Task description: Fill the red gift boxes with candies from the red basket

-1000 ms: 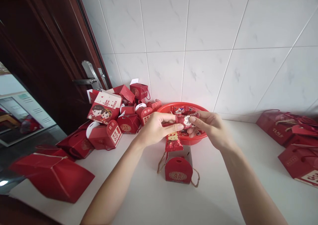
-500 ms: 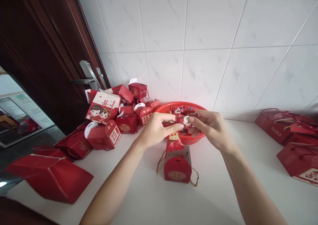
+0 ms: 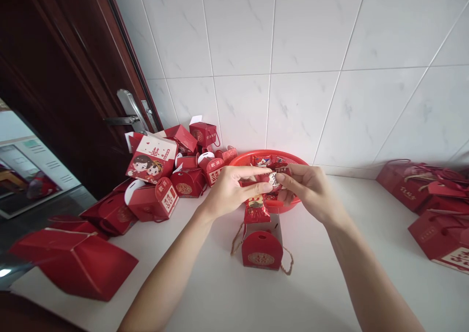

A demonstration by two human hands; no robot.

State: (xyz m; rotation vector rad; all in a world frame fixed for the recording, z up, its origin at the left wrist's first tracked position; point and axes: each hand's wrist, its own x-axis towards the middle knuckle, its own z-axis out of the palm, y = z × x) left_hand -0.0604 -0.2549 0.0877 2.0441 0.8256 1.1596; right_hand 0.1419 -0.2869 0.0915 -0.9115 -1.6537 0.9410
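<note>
Both my hands are pinched over the near part of a red plastic basket [image 3: 306,162]. Between them is a small dark red candy packet [image 3: 272,179] with a pale printed patch. My left hand [image 3: 231,188] grips the packet's left side, thumb in front, and my right hand [image 3: 306,188] pinches its right side. A brighter red snack packet [image 3: 257,213] shows just below my left fingers; whether they hold it too I cannot tell. It overlaps the back of a red gift box [image 3: 261,248] with rope handles, which stands in front of the basket.
Several red gift boxes [image 3: 152,158] are heaped at the left, beside a dark door [image 3: 69,53] with a metal handle. A large red box [image 3: 78,263] sits at the near left. More red boxes [image 3: 441,234] stand at the right. White tiles [image 3: 308,38] cover the wall behind.
My two hands have drawn slightly closer together on the candy packet, hiding more of its pale patch. The brighter packet below has shifted slightly. The gift boxes stay put.
</note>
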